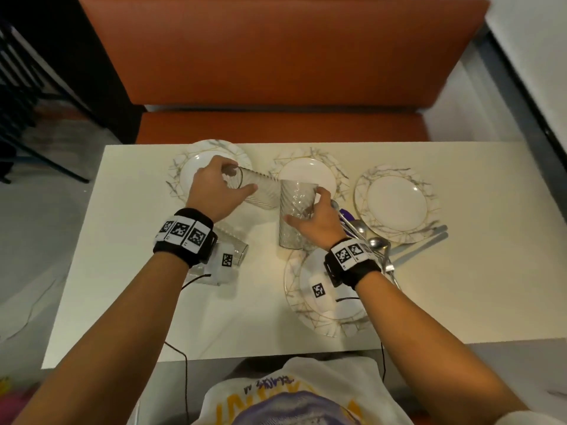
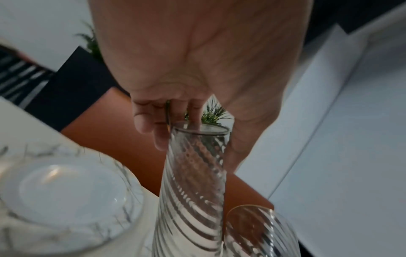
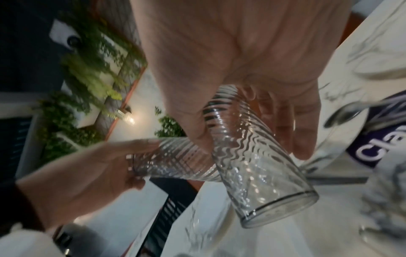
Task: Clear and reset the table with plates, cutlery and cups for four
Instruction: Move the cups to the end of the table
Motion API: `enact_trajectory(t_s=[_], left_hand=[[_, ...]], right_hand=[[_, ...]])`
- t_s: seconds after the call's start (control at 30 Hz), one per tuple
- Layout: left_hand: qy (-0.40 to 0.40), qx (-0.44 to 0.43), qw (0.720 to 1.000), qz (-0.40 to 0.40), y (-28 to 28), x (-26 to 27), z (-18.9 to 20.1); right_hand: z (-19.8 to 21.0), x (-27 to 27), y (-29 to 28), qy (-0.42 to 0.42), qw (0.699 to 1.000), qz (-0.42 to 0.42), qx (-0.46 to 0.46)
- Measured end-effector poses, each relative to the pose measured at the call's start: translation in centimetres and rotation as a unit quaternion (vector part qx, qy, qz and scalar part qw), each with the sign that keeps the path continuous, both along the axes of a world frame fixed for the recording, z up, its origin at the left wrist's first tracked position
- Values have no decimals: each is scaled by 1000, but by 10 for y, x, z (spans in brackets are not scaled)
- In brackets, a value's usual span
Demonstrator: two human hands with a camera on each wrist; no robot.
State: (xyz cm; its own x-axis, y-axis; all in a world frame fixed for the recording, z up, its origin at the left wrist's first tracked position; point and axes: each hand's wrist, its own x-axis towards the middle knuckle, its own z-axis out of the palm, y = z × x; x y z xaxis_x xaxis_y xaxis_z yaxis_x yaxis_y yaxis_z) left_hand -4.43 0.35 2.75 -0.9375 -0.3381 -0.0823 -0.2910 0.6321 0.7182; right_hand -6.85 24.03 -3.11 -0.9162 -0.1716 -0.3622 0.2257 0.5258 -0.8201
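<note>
Glasses came first: the left hand [image 1: 214,187] curled round a tilted ribbed glass [image 1: 260,191] held above the tabletop [image 1: 129,271], its mouth toward the glass [image 1: 295,214] the right hand [image 1: 319,220] gripped near upright, the two touching or nearly so. Probably they were being nested for clearing. Both looked empty, as did a third glass [image 1: 231,248] lying under the left wrist. Four plates lay scattered and bare: one [image 1: 184,176] at far left, one [image 1: 310,174] behind the glasses, one [image 1: 397,204] to the right, and a near plate [image 1: 297,289]. Cutlery [image 1: 377,243] sat heaped beside the right wrist. Judging by this, clearing was barely begun and resetting for four had not started.
</note>
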Motion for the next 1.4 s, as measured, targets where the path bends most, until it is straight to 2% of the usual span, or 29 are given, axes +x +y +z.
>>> enact_trajectory(t_s=[0.17,0.27,0.33,0.47,0.53,0.6,0.73,0.9,1.13,1.4], left_hand=[[-31,188,981,37,43,-4,-3],[-87,355,930,36,83,-4,-17],[-136,439,888,-16,118,-6,-20],[-210,520,825,-70,193,-19,-26],[-226,525,816,-91,231,-34,-34],[-236,498,828,-99,270,-52,-42],[-236,368,888,-140,349,-89,-49],[-197,289,926,-142,447,-141,-64],[-140,173,961,-161,553,-199,-99],[-70,125,972,-187,619,-258,-139]], right_hand=[[34,6,62,29,997,-64,-35],[42,5,104,53,993,-98,-41],[45,1,133,63,991,-112,-47],[42,-14,197,74,986,-142,-55],[40,-26,234,83,983,-154,-49],[37,-41,273,85,981,-166,-46],[26,-73,353,91,977,-191,-38],[-7,-116,442,118,968,-223,-6],[-58,-162,527,148,946,-289,-2],[-76,-212,569,153,938,-308,-40]])
